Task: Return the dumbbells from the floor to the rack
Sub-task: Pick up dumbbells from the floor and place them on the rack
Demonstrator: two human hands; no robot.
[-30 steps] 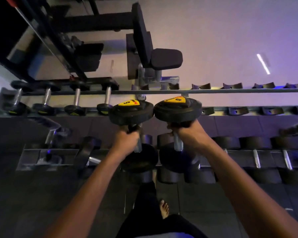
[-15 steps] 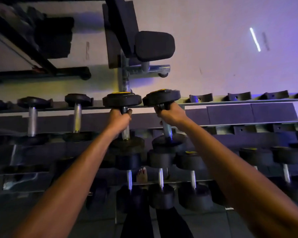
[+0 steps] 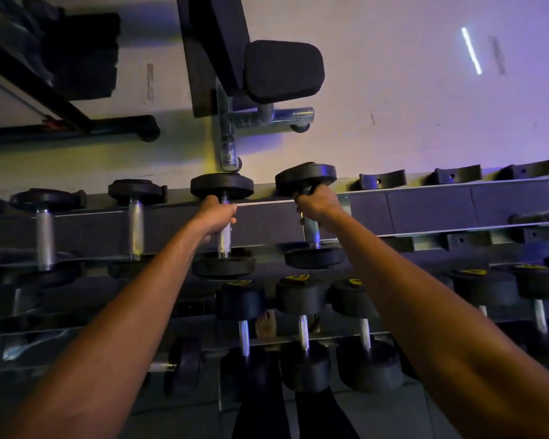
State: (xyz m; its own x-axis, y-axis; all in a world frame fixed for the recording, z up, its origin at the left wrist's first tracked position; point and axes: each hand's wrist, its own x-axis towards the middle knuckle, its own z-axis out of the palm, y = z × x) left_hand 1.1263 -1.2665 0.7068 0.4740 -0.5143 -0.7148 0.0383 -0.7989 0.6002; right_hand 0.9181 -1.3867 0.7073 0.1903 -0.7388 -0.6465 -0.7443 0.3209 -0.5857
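I hold two black dumbbells with steel handles over the top shelf of the rack [image 3: 425, 202]. My left hand [image 3: 217, 215] grips the handle of the left dumbbell [image 3: 222, 186], whose heads sit level with the shelf's front and back rails. My right hand [image 3: 316, 204] grips the handle of the right dumbbell [image 3: 306, 179], which is tilted a little, its far head raised above the back rail. Whether either dumbbell rests fully in its cradle I cannot tell.
Two racked dumbbells [image 3: 135, 191] stand to the left on the top shelf. Open black cradles [image 3: 382, 179] line the shelf to the right. Heavier dumbbells [image 3: 301, 299] fill the lower shelf. A bench [image 3: 282, 71] stands behind the rack. My bare foot [image 3: 266, 324] shows below.
Both hands have carried the dumbbells forward and down onto the top shelf; the yellow labels no longer face me. The camera has closed in on the rack.
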